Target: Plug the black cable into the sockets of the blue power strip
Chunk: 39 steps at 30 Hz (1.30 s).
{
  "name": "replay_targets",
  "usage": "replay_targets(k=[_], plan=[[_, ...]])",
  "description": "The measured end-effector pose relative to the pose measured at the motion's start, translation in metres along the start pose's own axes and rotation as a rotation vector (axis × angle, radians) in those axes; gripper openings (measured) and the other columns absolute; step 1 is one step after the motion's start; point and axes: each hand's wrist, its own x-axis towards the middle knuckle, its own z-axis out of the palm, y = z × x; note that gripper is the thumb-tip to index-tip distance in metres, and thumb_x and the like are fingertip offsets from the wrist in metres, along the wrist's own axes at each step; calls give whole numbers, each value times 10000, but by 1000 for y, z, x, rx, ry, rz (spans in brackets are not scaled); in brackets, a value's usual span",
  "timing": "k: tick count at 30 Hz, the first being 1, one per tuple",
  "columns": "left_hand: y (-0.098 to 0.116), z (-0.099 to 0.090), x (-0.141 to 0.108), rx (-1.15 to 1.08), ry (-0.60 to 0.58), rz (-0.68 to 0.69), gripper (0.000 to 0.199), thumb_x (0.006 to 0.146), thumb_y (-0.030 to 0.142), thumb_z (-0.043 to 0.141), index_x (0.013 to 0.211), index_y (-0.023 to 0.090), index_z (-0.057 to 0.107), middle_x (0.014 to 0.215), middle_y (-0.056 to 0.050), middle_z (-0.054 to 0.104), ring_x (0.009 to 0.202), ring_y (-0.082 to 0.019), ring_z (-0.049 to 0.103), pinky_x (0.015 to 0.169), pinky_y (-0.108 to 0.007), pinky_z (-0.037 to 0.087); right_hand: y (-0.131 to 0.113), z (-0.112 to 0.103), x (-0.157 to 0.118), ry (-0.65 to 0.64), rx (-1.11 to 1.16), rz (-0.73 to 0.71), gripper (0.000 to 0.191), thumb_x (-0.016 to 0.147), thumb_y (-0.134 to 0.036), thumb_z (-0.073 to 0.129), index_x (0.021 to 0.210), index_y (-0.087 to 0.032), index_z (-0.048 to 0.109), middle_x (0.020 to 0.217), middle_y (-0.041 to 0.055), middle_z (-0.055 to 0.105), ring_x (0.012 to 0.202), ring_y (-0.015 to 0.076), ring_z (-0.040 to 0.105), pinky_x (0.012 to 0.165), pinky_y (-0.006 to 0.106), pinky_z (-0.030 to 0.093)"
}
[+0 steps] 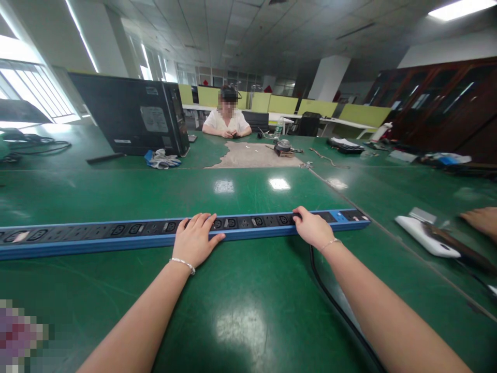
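A long blue power strip (pixel 147 238) with a row of black sockets lies across the green table. My left hand (pixel 195 238) rests flat on its middle, fingers spread over the sockets. Near the strip's right end, my right hand (pixel 311 227) is closed around a black plug (pixel 296 215), mostly covered by the fingers, at one of the sockets. From under that hand a black cable (pixel 330 295) runs down toward the bottom edge.
Across the green table (pixel 128 191) sits a person (pixel 227 122). A black computer case (pixel 143 116) and gloves (pixel 163 159) are at the back left. At right lie a white device (pixel 427 237) and another person's hand (pixel 481 220).
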Motion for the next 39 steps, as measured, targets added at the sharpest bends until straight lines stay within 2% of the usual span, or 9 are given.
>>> replay_targets(k=[4, 8, 13, 15, 17, 19, 23, 28, 39], plan=[[0, -1, 0, 2, -9, -7, 536, 832, 550, 395, 1268, 244, 457, 1285, -61, 535, 1210, -237, 432, 1009, -447, 273, -1, 6, -3, 30, 56, 15, 364, 882, -348, 319, 1176, -263, 514, 944, 90, 676, 883, 243, 624, 744, 336, 435], [1, -1, 0, 4, -8, -21, 512, 841, 525, 391, 1266, 249, 463, 1286, -67, 535, 1212, -239, 433, 1010, -450, 273, -2, -7, -8, 36, 107, 26, 368, 879, -362, 337, 1170, -270, 541, 964, 83, 678, 886, 238, 620, 744, 327, 438], [1, 0, 0, 5, -8, -21, 509, 834, 521, 401, 1258, 248, 475, 1290, -68, 533, 1217, -247, 432, 1014, -452, 269, 30, -43, 4, 331, 280, -2, 394, 877, -378, 339, 1214, -257, 505, 1041, 56, 659, 905, 212, 604, 755, 293, 431], [1, 0, 0, 8, -1, -19, 507, 835, 515, 402, 1256, 240, 475, 1284, -70, 537, 1214, -249, 436, 1011, -451, 271, 55, -48, 15, 275, 299, 10, 394, 867, -349, 349, 1216, -242, 497, 1065, 55, 650, 902, 201, 602, 755, 284, 428], [1, 0, 0, 9, 3, -13, 505, 837, 513, 399, 1253, 237, 476, 1276, -70, 544, 1210, -251, 440, 1007, -453, 274, 81, -45, 24, 171, 257, 103, 427, 858, -361, 358, 1242, -213, 472, 1032, 80, 657, 859, 207, 610, 726, 289, 431], [1, 0, -1, 12, 5, -8, 507, 837, 516, 398, 1251, 236, 478, 1273, -69, 545, 1205, -250, 443, 1003, -453, 279, 103, -37, 29, 123, 168, 162, 414, 854, -379, 365, 1189, -186, 514, 1037, 104, 650, 888, 222, 603, 727, 291, 425], [1, 1, 0, 18, 12, -10, 505, 840, 515, 398, 1252, 232, 476, 1273, -66, 545, 1202, -242, 443, 1000, -447, 283, 128, -17, 32, 72, 74, 139, 385, 865, -363, 337, 1130, -186, 554, 1041, 106, 644, 923, 227, 596, 740, 293, 417], [1, 1, 0, 20, 11, -10, 505, 838, 519, 400, 1256, 243, 470, 1279, -63, 541, 1206, -243, 440, 1001, -446, 281, 133, -7, 35, 83, 78, 101, 389, 862, -383, 335, 1133, -210, 553, 1030, 91, 651, 943, 228, 591, 771, 303, 417], [1, 1, 0, 14, -10, -22, 512, 834, 523, 399, 1270, 262, 458, 1291, -61, 534, 1218, -247, 431, 1011, -444, 270, 121, -17, 38, 21, -3, 65, 383, 862, -388, 338, 1121, -219, 564, 1020, 81, 657, 938, 217, 597, 763, 299, 427]])
